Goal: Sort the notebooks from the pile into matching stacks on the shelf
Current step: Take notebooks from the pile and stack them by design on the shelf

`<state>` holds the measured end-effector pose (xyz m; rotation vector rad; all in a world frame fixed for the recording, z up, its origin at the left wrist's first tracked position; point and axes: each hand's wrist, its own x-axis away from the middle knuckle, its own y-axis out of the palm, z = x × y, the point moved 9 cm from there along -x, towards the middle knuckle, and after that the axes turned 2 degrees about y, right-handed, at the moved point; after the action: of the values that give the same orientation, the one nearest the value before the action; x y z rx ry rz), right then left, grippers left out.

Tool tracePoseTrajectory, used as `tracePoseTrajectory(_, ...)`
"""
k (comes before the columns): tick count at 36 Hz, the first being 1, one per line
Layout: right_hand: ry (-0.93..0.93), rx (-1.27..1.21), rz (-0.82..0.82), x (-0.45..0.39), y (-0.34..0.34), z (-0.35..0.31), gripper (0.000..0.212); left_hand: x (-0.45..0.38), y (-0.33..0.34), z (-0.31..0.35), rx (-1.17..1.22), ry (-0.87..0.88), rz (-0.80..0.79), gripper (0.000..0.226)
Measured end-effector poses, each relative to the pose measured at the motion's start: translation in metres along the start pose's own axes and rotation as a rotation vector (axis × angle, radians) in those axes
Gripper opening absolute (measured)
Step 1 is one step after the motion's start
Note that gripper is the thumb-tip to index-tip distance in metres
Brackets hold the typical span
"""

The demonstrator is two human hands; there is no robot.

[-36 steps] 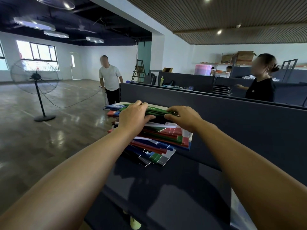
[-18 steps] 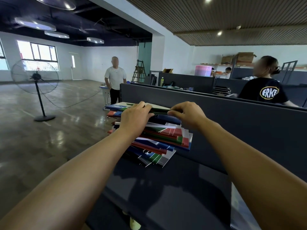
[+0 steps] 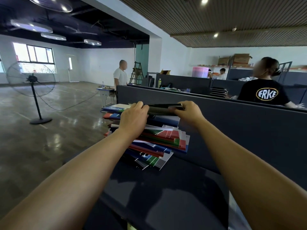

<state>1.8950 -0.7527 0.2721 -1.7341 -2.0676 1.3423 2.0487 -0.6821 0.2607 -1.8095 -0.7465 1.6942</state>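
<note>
- Dark green, a small bundle of notebooks (image 3: 163,109) is held level above the pile, seen edge-on, with both hands curled round its ends.
- Left hand (image 3: 133,117) grips the bundle's left end, fingers wrapped over the top edge; right hand (image 3: 189,112) grips the right end the same way, thumb side toward the camera.
- Just under the bundle lies the pile of notebooks (image 3: 159,141), an untidy heap of red, blue, green and white covers fanned out at odd angles; whether the bundle touches its top I cannot tell.
- Behind the left hand, more blue and red notebooks (image 3: 113,110) lie flat at the pile's far side.
- The pile rests on the dark shelf top (image 3: 166,188), close against a dark partition panel (image 3: 240,130) that rises on the right.
- Beyond the partition stands a person in a black printed T-shirt (image 3: 265,93); further back a person in a white shirt (image 3: 120,75) stands by a stepladder (image 3: 137,73).
- A pedestal fan (image 3: 31,80) stands well apart on the glossy floor at left.
</note>
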Motion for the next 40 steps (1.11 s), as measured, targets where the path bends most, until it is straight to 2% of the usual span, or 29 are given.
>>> tracePoseTrajectory(3, 0.006, -0.142, 0.029, 0.003, 0.004, 0.001, 0.026, -0.002, 0.007, 0.002, -0.006, 0.026, -0.038, 0.027)
tracePoseTrajectory(6, 0.011, -0.132, -0.042, 0.004, 0.02, 0.0, 0.014, -0.004, 0.009, 0.001, 0.006, 0.022, -0.04, 0.028)
tracePoseTrajectory(8, 0.001, -0.082, -0.096, 0.004, 0.028, -0.002, 0.029, -0.005, 0.008, 0.005, -0.019, 0.046, -0.042, 0.025)
tracePoseTrajectory(11, -0.047, 0.129, -0.104, 0.008, 0.026, -0.016, 0.054, -0.004, 0.007, 0.016, -0.098, 0.064, -0.091, 0.025)
tracePoseTrajectory(14, -0.145, 0.434, -0.071, 0.018, 0.018, -0.032, 0.05, -0.004, 0.006, 0.022, -0.157, 0.073, -0.128, 0.03)
tracePoseTrajectory(17, -0.216, 0.608, 0.033, 0.032, 0.009, -0.037, 0.053, -0.002, 0.001, 0.03, -0.203, 0.112, -0.124, 0.029)
tracePoseTrajectory(19, -0.226, 0.619, 0.101, 0.041, 0.004, -0.033, 0.062, 0.001, -0.005, 0.038, -0.245, 0.126, -0.11, 0.029)
tracePoseTrajectory(22, -0.251, 0.588, 0.157, 0.055, -0.004, -0.028, 0.062, 0.006, -0.012, 0.05, -0.252, 0.129, -0.117, 0.024)
tracePoseTrajectory(25, -0.285, 0.578, 0.204, 0.069, -0.01, -0.024, 0.058, 0.015, -0.025, 0.067, -0.182, 0.185, -0.031, 0.006)
tracePoseTrajectory(32, -0.309, 0.52, 0.332, 0.108, -0.035, -0.014, 0.056, 0.034, -0.047, 0.104, -0.095, 0.317, 0.094, 0.016)
tracePoseTrajectory(36, -0.218, 0.538, 0.364, 0.143, -0.065, -0.011, 0.054, 0.042, -0.068, 0.137, -0.064, 0.445, 0.166, 0.026)
tracePoseTrajectory(40, -0.089, 0.573, 0.405, 0.178, -0.096, -0.004, 0.056, 0.048, -0.07, 0.162, -0.064, 0.515, 0.193, 0.021)
